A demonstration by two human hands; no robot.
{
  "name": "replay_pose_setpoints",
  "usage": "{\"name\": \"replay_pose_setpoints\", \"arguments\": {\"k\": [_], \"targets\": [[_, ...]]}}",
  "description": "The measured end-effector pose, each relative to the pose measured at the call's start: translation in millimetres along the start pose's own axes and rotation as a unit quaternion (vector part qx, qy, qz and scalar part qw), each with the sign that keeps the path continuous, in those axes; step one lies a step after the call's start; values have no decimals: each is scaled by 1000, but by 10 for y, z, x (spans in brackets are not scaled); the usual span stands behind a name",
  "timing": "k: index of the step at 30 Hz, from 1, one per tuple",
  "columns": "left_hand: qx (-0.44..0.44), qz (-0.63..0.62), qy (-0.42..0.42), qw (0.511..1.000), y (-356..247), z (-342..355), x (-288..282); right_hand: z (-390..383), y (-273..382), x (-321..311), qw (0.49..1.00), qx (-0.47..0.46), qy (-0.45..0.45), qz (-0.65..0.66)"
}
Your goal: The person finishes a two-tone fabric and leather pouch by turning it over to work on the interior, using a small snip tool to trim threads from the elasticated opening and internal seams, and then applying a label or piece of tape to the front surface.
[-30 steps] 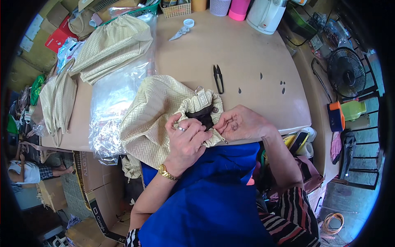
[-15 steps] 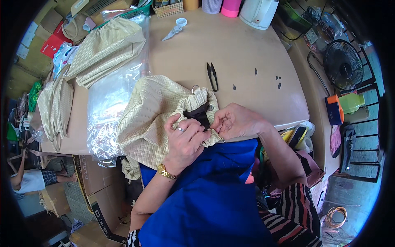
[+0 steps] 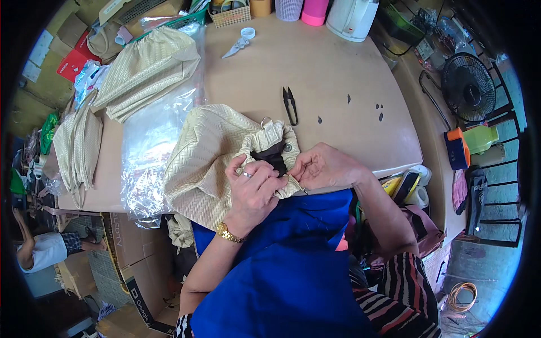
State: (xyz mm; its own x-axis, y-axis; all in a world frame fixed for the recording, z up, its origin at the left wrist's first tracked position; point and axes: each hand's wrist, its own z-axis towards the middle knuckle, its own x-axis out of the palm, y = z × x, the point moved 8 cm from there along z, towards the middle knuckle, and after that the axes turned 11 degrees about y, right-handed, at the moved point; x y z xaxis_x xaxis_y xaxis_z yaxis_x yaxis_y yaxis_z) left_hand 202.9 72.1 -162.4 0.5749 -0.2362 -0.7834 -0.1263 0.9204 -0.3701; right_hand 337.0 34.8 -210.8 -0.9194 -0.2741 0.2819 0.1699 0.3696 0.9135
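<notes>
A cream bag (image 3: pixel 205 152) with a woven herringbone texture lies at the table's near edge, its gathered mouth toward me and its dark lining showing. My left hand (image 3: pixel 256 188) grips the near left side of that mouth, fingers curled over the rim. My right hand (image 3: pixel 321 167) pinches the rim at the right, close to a metal eyelet. Whether a cord or thread sits in that pinch is too small to tell. A metal ring (image 3: pixel 265 122) shows at the bag's far rim. Black thread snips (image 3: pixel 290 106) lie just beyond the bag.
Clear plastic sheets (image 3: pixel 149 163) and two more cream bags (image 3: pixel 149 70) lie on the left. A white roll with a tapered tail (image 3: pixel 239 43) rests farther back. A white kettle (image 3: pixel 353 19) and pink container (image 3: pixel 313 12) line the far edge. At right stands a black fan (image 3: pixel 468 88).
Both hands keep nearly the same hold on the bag's rim. The view has shifted slightly. A person at the far left has moved an arm.
</notes>
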Motion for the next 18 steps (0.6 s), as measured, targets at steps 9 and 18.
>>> {"name": "replay_pose_setpoints", "arguments": {"k": [9, 18], "targets": [[-1, -1, -1, 1000, -5, 7, -8, 22, -44, -73, 991, 49, -41, -120], [-4, 2, 7, 1000, 0, -23, 23, 37, -56, -27, 998, -21, -14, -51]]}}
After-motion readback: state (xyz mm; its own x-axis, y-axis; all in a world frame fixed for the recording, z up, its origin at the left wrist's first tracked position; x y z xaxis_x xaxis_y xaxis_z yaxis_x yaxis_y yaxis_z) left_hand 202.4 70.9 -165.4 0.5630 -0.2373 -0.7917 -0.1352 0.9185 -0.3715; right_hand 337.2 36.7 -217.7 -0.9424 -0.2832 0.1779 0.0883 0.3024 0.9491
